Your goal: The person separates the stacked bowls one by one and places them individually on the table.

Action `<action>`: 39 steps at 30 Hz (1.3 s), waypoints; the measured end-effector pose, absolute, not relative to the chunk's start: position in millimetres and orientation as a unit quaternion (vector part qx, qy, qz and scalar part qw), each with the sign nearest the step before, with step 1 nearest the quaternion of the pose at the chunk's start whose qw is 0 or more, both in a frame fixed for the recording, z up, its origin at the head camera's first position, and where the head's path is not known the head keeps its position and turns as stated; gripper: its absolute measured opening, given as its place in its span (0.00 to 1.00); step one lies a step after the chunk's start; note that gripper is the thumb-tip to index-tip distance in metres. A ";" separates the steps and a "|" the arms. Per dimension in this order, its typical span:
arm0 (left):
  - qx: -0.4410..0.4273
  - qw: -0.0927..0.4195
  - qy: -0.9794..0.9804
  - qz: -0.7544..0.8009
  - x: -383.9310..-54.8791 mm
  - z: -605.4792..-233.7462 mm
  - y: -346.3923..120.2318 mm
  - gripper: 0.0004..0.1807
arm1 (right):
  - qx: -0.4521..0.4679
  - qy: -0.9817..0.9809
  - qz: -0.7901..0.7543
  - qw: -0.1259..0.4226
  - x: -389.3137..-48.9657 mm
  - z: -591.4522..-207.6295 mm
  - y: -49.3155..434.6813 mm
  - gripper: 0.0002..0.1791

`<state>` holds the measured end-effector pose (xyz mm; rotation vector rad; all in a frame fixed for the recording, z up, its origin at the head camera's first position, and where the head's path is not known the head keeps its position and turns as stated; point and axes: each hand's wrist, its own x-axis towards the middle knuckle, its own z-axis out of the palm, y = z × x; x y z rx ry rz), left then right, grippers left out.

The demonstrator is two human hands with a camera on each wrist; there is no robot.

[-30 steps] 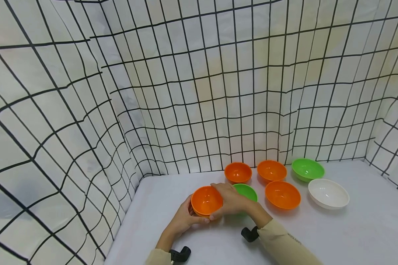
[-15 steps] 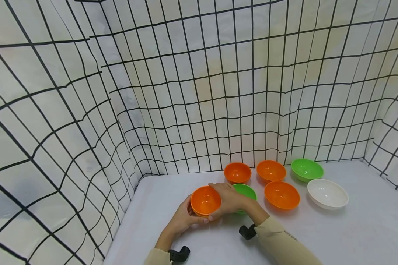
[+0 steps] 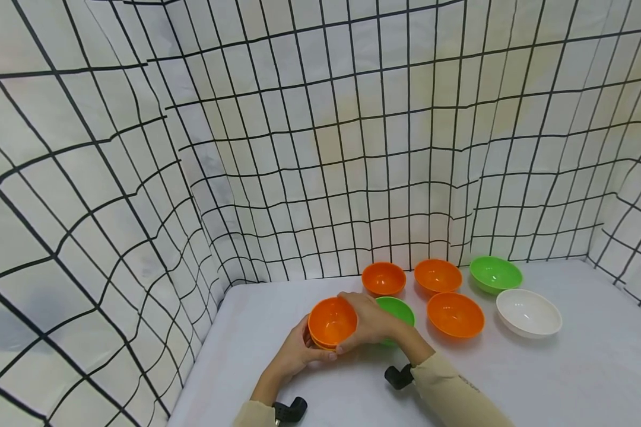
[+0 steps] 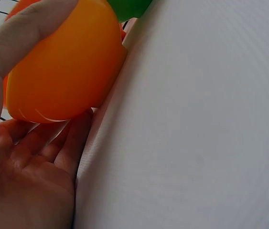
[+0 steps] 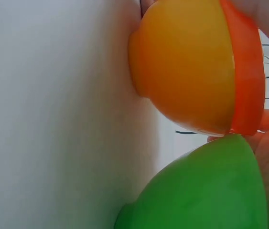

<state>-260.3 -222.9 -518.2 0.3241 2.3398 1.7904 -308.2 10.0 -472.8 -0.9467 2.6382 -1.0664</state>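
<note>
An orange bowl [image 3: 332,322] sits nested in a yellow-orange bowl [image 5: 187,67], whose foot is at the white table. My left hand [image 3: 295,351] curves around the stack's left side; its thumb lies across the near side in the left wrist view, fingers behind. From the right, my right hand [image 3: 371,320] holds the orange bowl at its rim, fingers on the far side and thumb near the front. Close beneath that hand stands a green bowl [image 3: 397,309], partly hidden by it. The green bowl's rim overlaps the stack in the right wrist view.
Behind and to the right stand more bowls: a smaller orange bowl [image 3: 383,279], two wider orange bowls [image 3: 438,276] [image 3: 456,315], another green bowl [image 3: 495,274] and a white bowl [image 3: 529,313]. White cloth walls with black grid lines enclose the table [image 3: 256,314].
The orange bowl's rim and my right fingers have risen very slightly in the head view. Both hands keep their hold, and the other bowls stay in place.
</note>
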 end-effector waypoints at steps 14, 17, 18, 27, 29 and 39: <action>0.100 0.090 0.788 0.601 -260.4 -520.3 -221.4 0.55 | -0.278 0.838 -0.467 0.046 -296.3 -469.0 18.8 0.65; 0.102 0.088 0.789 0.600 -260.7 -520.4 -221.4 0.55 | -0.276 0.834 -0.474 0.046 -293.5 -465.9 20.3 0.66; 0.104 0.087 0.789 0.599 -260.6 -520.2 -221.3 0.55 | -0.276 0.833 -0.476 0.046 -292.6 -464.5 20.8 0.66; 0.110 0.085 0.788 0.600 -260.4 -519.6 -221.0 0.55 | -0.266 0.845 -0.463 0.041 -288.9 -456.8 26.3 0.65; 0.109 0.086 0.788 0.599 -260.3 -518.8 -221.1 0.56 | -0.263 0.849 -0.456 0.041 -289.4 -456.1 27.7 0.65; 0.115 0.078 0.796 0.590 -259.9 -512.3 -220.9 0.55 | -0.258 0.856 -0.446 0.041 -291.7 -449.5 35.8 0.66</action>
